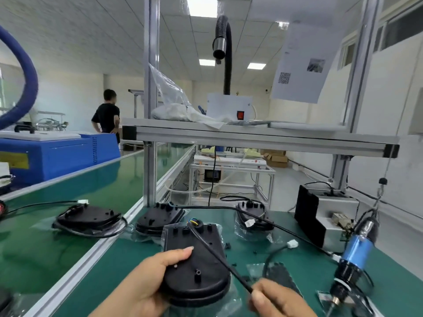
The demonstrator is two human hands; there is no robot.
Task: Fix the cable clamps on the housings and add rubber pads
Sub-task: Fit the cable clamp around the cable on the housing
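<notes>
Left hand (146, 279) grips housing (196, 282); right hand (278, 299) pinches its cable (218, 257)
Four housings (160, 218), one past the left rail (109, 243); one screwdriver (358, 250) hangs right

The near housing (196, 259) lies on the table (119, 271); second housing (158, 219) behind it; belt (68, 179) to the left; screwdriver (357, 252) to the right.

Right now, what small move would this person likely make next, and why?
Probably lower the cable onto the housing, where a clamp could hold it. The left hand steadies the housing, the right hand pinches the cable stretched across it, and the screwdriver hangs untouched on the right.
</notes>
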